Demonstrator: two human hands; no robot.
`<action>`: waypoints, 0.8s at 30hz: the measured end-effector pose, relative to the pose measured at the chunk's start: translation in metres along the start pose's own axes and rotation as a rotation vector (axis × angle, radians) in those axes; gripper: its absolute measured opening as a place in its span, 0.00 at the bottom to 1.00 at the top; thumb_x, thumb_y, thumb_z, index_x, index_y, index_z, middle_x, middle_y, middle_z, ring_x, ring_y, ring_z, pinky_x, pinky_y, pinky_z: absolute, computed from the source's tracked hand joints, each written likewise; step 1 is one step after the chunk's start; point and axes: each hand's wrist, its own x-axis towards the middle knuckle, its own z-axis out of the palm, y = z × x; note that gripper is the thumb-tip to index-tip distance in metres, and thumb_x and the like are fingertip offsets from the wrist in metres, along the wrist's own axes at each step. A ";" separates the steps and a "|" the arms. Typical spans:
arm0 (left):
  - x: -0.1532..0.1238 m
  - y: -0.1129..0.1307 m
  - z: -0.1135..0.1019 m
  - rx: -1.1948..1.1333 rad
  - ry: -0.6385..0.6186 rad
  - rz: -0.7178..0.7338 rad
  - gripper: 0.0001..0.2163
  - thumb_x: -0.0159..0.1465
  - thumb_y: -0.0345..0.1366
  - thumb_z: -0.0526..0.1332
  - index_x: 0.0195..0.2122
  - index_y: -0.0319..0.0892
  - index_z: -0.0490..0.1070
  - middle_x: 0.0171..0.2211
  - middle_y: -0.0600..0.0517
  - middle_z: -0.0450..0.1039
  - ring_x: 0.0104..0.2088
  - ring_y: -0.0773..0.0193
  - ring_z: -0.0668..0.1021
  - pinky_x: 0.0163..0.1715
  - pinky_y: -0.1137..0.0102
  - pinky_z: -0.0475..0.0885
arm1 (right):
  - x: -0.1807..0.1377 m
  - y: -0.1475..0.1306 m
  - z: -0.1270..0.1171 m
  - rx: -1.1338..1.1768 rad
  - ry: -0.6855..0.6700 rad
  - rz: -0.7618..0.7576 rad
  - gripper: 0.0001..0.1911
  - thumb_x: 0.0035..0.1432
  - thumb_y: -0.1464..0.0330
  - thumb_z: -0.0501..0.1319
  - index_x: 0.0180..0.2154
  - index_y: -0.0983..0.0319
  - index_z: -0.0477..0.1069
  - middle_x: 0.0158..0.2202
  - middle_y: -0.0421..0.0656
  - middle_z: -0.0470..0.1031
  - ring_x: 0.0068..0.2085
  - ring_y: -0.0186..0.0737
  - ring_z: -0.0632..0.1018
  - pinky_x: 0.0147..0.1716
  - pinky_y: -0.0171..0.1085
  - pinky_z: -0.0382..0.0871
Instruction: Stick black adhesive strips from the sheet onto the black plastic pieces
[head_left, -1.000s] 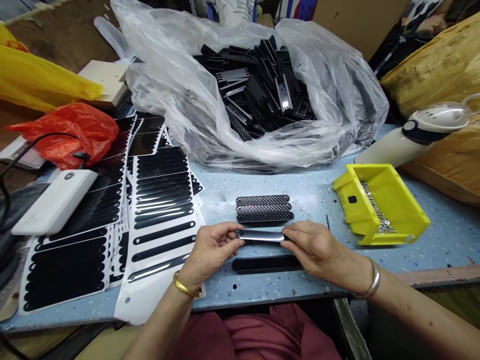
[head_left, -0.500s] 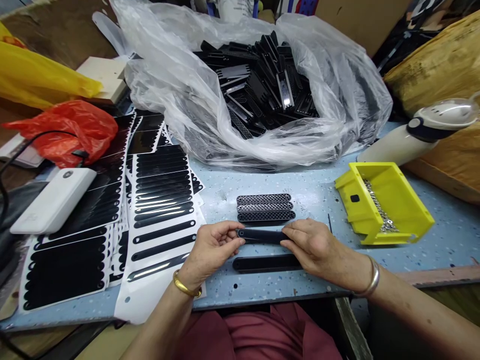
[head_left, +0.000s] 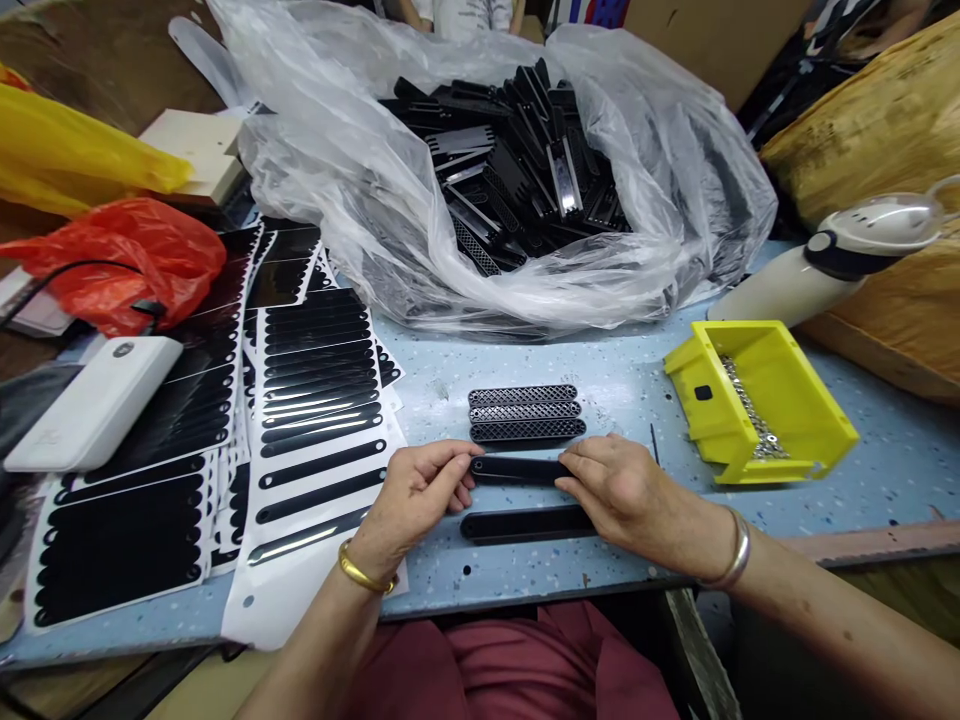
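- Pinching bar (head_left: 521, 470) at right end: right grip (head_left: 626, 490); left grip (head_left: 416, 490) at left end, pinch unclear.
- Bar over tabletop (head_left: 622, 370), between lattice bars (head_left: 527, 411) and front bar (head_left: 525, 526).
- Probably light, stiff, slick; hold by ends.

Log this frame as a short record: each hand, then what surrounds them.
Left hand: at the left end of the held strip, black
Right hand: gripping its right end
Nearer edge: second black strip, partly hidden by the right hand
Beyond: three lattice-faced strips, side by side
Right: yellow bin with small metal parts
Back: open plastic bag of black parts
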 end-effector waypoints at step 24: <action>0.004 0.003 0.007 0.014 0.096 -0.035 0.12 0.55 0.40 0.64 0.34 0.37 0.78 0.17 0.54 0.71 0.16 0.70 0.74 0.15 0.78 0.70 | -0.007 0.016 0.009 0.094 0.127 -0.047 0.12 0.65 0.69 0.58 0.45 0.69 0.73 0.34 0.51 0.78 0.34 0.43 0.77 0.34 0.41 0.74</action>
